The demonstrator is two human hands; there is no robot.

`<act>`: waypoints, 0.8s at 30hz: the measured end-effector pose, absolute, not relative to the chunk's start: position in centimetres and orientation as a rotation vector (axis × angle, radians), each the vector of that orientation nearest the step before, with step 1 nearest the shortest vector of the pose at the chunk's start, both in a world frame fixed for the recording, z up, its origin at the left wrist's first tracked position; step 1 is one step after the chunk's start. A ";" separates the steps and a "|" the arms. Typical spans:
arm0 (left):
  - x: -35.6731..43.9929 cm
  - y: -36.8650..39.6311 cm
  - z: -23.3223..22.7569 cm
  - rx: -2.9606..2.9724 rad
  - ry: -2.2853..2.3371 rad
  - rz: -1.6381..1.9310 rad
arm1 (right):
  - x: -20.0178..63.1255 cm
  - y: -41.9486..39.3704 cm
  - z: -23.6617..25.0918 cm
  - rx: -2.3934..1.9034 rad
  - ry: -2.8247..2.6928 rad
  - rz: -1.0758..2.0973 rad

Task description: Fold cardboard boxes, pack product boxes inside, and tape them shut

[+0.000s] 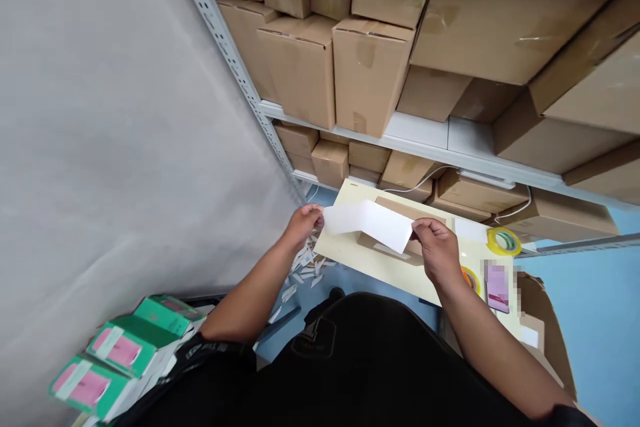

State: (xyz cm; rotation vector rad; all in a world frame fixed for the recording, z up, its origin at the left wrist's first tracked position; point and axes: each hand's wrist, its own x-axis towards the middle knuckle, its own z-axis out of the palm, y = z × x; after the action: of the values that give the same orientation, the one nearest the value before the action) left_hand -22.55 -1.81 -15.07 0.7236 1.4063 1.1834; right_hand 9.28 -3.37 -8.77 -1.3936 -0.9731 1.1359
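A folded strip of white paper, perhaps labels, is stretched between my two hands above the table. My left hand pinches its left end, beyond the table's left edge. At the other end, my right hand grips the right corner between thumb and fingers. A crease runs across the strip near its middle, and the right part tilts down. Beneath it lies a brown cardboard box, partly covered by the paper, with a white patch on its near side.
On the cream table are yellow tape, an orange roll and a phone. Shelves of cardboard boxes stand ahead. Paper scraps litter the floor; green boxes are lower left. An open carton stands at right.
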 end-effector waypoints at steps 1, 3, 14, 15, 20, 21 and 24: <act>-24.6 -1.5 -15.7 0.754 1.471 1.145 | 9.0 -3.4 -8.9 -1.394 -0.986 1.162; -28.3 -0.8 -17.0 0.827 1.689 1.021 | 8.3 -3.6 -9.0 -1.397 -0.999 1.190; -36.3 2.6 -19.7 1.108 2.312 0.455 | 7.1 -3.7 -8.9 -1.403 -0.899 1.229; -35.4 2.8 -19.3 1.158 2.310 0.467 | 7.2 -3.6 -9.0 -1.397 -0.869 1.240; -24.9 0.7 -15.0 1.960 1.969 0.773 | 7.2 -3.2 -10.4 -1.366 -0.732 1.260; -22.1 -0.3 -13.9 2.153 1.811 0.801 | 7.2 -3.1 -10.7 -1.362 -0.702 1.259; -14.3 -3.0 -10.8 2.553 1.505 0.853 | 7.1 -2.9 -11.5 -1.342 -0.621 1.265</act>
State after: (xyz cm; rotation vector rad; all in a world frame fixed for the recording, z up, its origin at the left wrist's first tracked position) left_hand -14.27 -3.01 -10.84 2.5527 1.5049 0.8529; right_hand 7.09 -2.94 -11.53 -1.3424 -0.6205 1.2655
